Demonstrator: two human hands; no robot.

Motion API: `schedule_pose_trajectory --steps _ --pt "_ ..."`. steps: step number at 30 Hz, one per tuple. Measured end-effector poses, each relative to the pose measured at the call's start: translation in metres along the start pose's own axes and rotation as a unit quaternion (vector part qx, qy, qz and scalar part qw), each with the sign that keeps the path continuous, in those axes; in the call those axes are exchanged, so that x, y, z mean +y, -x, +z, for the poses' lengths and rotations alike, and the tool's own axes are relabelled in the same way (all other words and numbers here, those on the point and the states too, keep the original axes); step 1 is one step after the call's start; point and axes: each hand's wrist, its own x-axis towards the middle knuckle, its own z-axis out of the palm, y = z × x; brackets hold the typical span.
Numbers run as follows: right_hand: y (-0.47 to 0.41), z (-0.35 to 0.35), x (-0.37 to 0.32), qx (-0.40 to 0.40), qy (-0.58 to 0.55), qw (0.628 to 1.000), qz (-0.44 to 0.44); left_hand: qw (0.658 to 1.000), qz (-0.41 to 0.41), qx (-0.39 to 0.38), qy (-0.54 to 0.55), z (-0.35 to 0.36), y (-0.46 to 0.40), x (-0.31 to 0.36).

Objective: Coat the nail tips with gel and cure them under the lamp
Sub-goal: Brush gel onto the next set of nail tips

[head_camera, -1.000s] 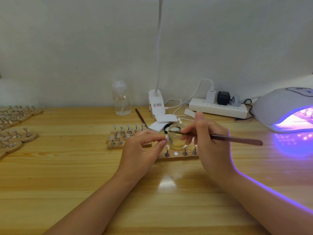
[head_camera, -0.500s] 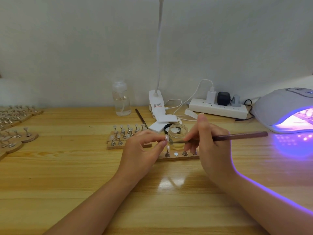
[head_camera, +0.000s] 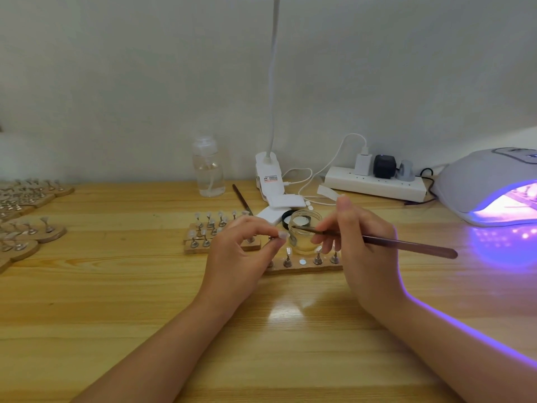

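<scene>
My left hand [head_camera: 242,251] pinches a small nail tip [head_camera: 282,235] on its stand between thumb and forefinger, just left of the open glass gel jar [head_camera: 305,228]. My right hand [head_camera: 357,245] grips a brown brush [head_camera: 406,245] like a pen; its bristle end lies over the jar's rim, close to the nail tip. A wooden holder strip [head_camera: 305,264] with several nail tip stands lies below the jar, between my hands. The white curing lamp [head_camera: 491,184] glows purple at the right edge.
A second wooden holder [head_camera: 203,237] with nail tips sits left of my hands; more holders [head_camera: 32,231] line the left edge. Behind are a clear pump bottle [head_camera: 208,170], a spare brush [head_camera: 242,200], a clip lamp base [head_camera: 268,178], a black lid [head_camera: 286,219] and a power strip [head_camera: 374,184].
The brush handle has tipped back down at the right after rising half a second ago, and its bristle end moved back up over the jar's rim. My left hand has barely moved.
</scene>
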Motion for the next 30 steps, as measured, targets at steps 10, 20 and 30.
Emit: schedule_pose_trajectory --steps 10,20,30 --pt "0.0075 0.0033 0.0026 -0.059 0.031 0.997 -0.029 1.0 -0.015 0.006 0.006 0.0002 0.0008 -0.0016" --pt "0.0085 0.003 0.005 -0.043 0.01 0.998 -0.044 1.0 -0.011 0.004 -0.006 0.0007 0.0003 -0.0032" --pt "0.0061 0.0017 0.007 -0.037 0.042 0.996 -0.065 0.999 -0.034 -0.006 0.008 0.0009 0.0007 -0.0008"
